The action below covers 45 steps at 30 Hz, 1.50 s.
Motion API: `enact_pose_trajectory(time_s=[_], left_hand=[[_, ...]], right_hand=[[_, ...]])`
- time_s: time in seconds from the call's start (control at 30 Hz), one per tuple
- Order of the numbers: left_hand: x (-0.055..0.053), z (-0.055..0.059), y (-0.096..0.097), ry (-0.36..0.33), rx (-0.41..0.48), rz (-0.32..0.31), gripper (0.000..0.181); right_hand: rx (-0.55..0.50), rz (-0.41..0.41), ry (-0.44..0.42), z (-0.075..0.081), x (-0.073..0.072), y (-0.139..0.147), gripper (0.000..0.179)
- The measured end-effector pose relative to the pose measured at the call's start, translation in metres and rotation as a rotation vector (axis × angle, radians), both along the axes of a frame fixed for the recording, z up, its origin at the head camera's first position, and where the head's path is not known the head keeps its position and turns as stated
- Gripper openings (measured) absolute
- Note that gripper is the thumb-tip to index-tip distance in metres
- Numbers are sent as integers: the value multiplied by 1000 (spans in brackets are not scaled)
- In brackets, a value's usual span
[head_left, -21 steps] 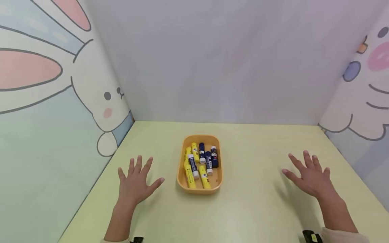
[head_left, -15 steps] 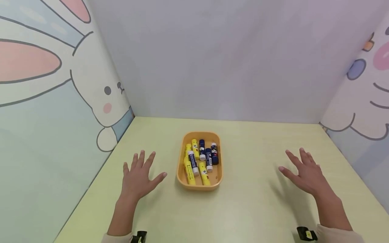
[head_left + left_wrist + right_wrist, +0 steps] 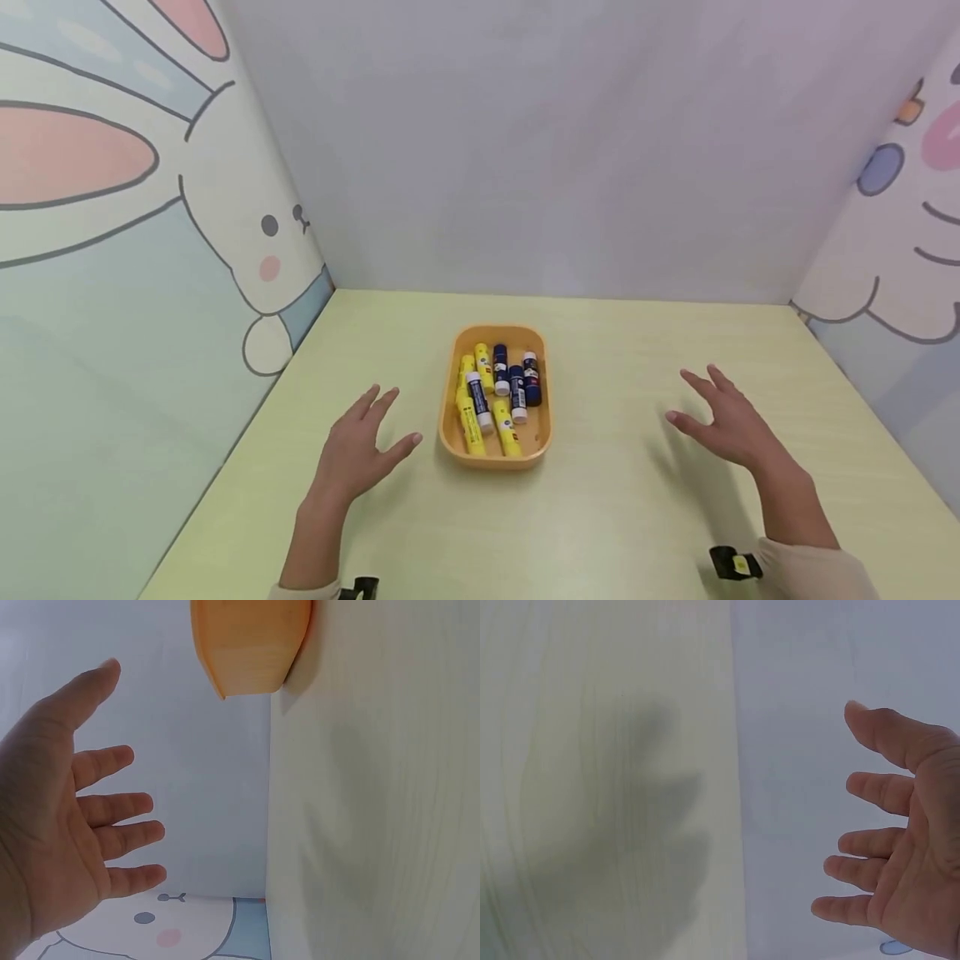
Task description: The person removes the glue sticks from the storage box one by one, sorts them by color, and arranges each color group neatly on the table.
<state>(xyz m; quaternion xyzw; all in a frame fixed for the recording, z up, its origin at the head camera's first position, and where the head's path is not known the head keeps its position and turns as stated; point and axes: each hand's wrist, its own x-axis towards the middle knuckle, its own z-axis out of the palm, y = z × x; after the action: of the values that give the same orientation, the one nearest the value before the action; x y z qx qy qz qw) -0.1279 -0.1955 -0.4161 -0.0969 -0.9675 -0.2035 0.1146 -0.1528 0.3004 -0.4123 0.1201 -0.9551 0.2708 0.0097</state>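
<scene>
An orange tray (image 3: 538, 446) stands on the table, holding several glue sticks. Some are yellow, such as the yellow glue stick (image 3: 507, 428) at the near end; others are dark blue with white ends, like the blue glue stick (image 3: 517, 392) beside it. To the tray's left my left hand (image 3: 354, 454) hovers above the table, fingers spread, holding nothing. Farther off on the right side, my right hand (image 3: 731, 425) is also raised with thumb and fingers apart and nothing in it. The left wrist view shows the tray's outer wall (image 3: 251, 652) beyond the left hand's thumb.
The pale yellow table (image 3: 600, 517) meets a grey back wall (image 3: 555, 150). Side panels carry cartoon drawings, including a white rabbit (image 3: 232, 208) on the left. Black wrist straps (image 3: 735, 564) sit at both cuffs.
Both hands have moved inward toward the tray, the right hand shifting left and the left hand shifting right. The view has tilted slightly. The glue sticks lie as before.
</scene>
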Motion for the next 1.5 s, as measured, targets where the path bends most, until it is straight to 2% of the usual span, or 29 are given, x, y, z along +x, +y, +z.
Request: enact_pose_trajectory(time_s=[0.27, 0.5, 0.73, 1.0, 1.17, 1.5], left_hand=[[4, 1, 1, -164, 153, -4, 79], [0, -2, 5, -242, 268, -27, 74], [0, -4, 16, -258, 341, -81, 67], [-4, -9, 28, -306, 403, -67, 67], [-8, -11, 35, -311, 424, -58, 66], [-14, -18, 42, -337, 416, -108, 72]], right_hand=[[-102, 35, -22, 0, -4, -8, 72], [-210, 78, -70, 6, -5, -21, 69], [-238, 122, -93, 3, -9, -32, 67], [-268, 156, -133, 4, -20, -41, 68], [-270, 176, -140, 7, -31, -48, 69], [-244, 210, -160, 11, -43, -67, 72]])
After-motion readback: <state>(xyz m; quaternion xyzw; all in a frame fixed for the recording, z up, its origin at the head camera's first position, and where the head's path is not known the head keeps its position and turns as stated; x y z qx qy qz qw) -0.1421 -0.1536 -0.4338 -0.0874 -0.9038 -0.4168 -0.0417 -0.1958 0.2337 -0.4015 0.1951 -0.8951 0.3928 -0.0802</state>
